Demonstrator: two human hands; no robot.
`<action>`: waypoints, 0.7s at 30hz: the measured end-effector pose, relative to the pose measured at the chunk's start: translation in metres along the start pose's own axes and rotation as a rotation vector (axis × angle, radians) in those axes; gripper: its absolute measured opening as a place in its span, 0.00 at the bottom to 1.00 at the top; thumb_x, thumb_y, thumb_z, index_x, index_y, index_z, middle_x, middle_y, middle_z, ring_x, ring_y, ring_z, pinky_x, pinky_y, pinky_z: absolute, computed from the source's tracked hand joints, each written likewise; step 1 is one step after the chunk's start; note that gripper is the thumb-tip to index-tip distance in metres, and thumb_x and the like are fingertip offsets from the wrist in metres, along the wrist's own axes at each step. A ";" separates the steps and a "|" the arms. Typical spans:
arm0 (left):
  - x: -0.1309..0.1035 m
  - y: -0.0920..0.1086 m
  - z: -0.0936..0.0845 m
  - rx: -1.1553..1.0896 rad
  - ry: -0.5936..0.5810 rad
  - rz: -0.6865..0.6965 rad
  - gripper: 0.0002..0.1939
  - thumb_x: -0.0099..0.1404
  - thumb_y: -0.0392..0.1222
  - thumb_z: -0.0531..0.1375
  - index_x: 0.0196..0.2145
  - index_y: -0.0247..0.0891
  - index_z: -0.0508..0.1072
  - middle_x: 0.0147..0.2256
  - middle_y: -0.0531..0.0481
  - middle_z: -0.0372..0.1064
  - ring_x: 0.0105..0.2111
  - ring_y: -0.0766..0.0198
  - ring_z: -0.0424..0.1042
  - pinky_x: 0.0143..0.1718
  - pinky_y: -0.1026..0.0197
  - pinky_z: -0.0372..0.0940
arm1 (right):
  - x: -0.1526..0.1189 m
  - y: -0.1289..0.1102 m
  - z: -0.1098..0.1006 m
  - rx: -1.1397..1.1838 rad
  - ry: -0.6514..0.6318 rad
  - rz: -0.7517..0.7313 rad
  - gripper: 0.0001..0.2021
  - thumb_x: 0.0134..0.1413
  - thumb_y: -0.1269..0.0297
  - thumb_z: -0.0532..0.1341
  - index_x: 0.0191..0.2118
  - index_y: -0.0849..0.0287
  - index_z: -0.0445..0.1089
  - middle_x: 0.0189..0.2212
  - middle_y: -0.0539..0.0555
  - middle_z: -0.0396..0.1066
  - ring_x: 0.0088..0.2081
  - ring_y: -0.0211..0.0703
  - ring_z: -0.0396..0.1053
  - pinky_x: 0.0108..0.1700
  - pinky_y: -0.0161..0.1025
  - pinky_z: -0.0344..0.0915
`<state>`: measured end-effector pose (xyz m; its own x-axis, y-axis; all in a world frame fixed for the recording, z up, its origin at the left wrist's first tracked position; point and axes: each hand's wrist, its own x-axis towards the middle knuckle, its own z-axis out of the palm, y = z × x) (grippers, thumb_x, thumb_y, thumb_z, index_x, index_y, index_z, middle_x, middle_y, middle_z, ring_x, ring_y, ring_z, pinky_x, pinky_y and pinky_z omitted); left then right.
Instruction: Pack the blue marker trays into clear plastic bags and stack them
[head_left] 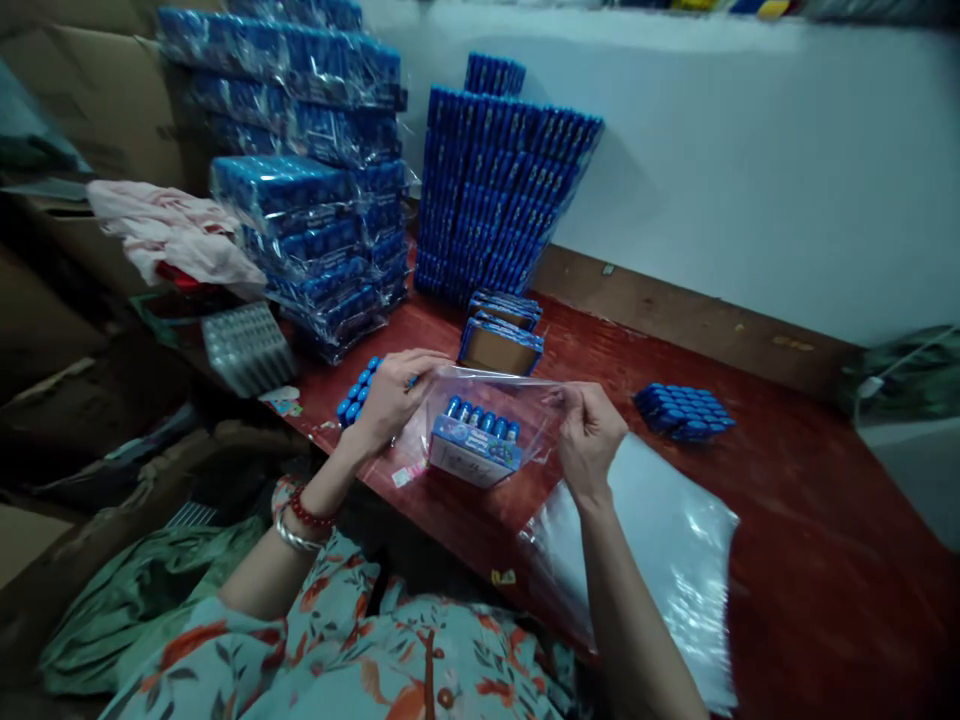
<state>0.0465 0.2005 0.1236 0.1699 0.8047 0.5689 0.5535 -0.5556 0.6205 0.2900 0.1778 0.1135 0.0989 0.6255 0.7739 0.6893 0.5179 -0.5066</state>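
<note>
Between my hands a clear plastic bag [487, 378] is stretched with its top edge pulled wide. My left hand [399, 388] pinches the left end of that edge, and my right hand [589, 430] closes on the right end. Behind or inside the film stands a small blue and white display box [474, 455] with a row of blue-capped tubes [480, 418] sticking up from it. I cannot tell whether the box is fully inside the bag. Close beside my left hand is a group of blue-capped tubes [352, 400].
A stack of clear plastic bags [675, 540] lies on the red table [810, 510] at right. Farther right sits a blue-capped cluster [684, 410]. Folded cartons [501, 340] stand ahead, before a tall blue pile [495, 200]. Film-wrapped blue packs [315, 210] rise at left.
</note>
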 end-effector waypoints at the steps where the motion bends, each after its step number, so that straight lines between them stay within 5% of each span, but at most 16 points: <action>1: 0.002 -0.006 0.007 -0.207 0.049 -0.029 0.11 0.64 0.41 0.55 0.34 0.38 0.77 0.37 0.47 0.77 0.41 0.58 0.74 0.44 0.58 0.65 | 0.004 0.000 0.004 0.051 0.002 0.047 0.16 0.64 0.59 0.52 0.29 0.59 0.69 0.26 0.50 0.69 0.29 0.37 0.67 0.34 0.34 0.61; 4: 0.008 -0.012 0.026 -0.669 0.177 -0.237 0.13 0.60 0.47 0.60 0.31 0.35 0.78 0.31 0.48 0.77 0.35 0.61 0.75 0.40 0.61 0.67 | 0.017 0.003 0.015 0.146 -0.045 0.184 0.18 0.62 0.53 0.53 0.27 0.59 0.68 0.23 0.49 0.70 0.26 0.38 0.67 0.32 0.35 0.62; 9: 0.015 -0.006 0.043 -1.084 0.333 -0.444 0.16 0.51 0.50 0.67 0.28 0.33 0.76 0.26 0.49 0.76 0.29 0.63 0.75 0.38 0.60 0.69 | 0.033 0.010 0.024 0.155 -0.073 0.316 0.20 0.58 0.48 0.54 0.25 0.59 0.66 0.18 0.47 0.65 0.21 0.38 0.63 0.27 0.36 0.59; 13: 0.016 -0.001 0.047 -1.191 0.346 -0.438 0.14 0.51 0.47 0.68 0.30 0.32 0.77 0.28 0.47 0.78 0.31 0.62 0.76 0.41 0.59 0.68 | 0.036 -0.008 0.026 -0.209 0.175 -0.070 0.12 0.60 0.57 0.55 0.40 0.58 0.70 0.36 0.56 0.72 0.39 0.46 0.67 0.44 0.44 0.61; 17: 0.016 0.003 0.049 -1.087 0.290 -0.369 0.15 0.57 0.49 0.63 0.33 0.32 0.78 0.32 0.46 0.78 0.33 0.62 0.76 0.42 0.60 0.68 | 0.037 -0.038 0.040 -0.445 -0.062 -0.571 0.12 0.62 0.68 0.54 0.48 0.55 0.70 0.45 0.56 0.72 0.49 0.47 0.63 0.53 0.46 0.53; 21: 0.013 0.002 0.044 -0.820 0.284 -0.273 0.15 0.62 0.47 0.59 0.36 0.33 0.79 0.35 0.47 0.78 0.35 0.62 0.75 0.41 0.62 0.67 | 0.042 -0.052 0.062 -0.510 -0.257 -0.721 0.12 0.63 0.69 0.52 0.48 0.59 0.69 0.45 0.57 0.72 0.51 0.48 0.60 0.54 0.46 0.50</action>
<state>0.0854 0.2189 0.1084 -0.1495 0.9086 0.3901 -0.2274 -0.4155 0.8807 0.2137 0.2133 0.1483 -0.5980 0.3932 0.6984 0.7616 0.5504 0.3421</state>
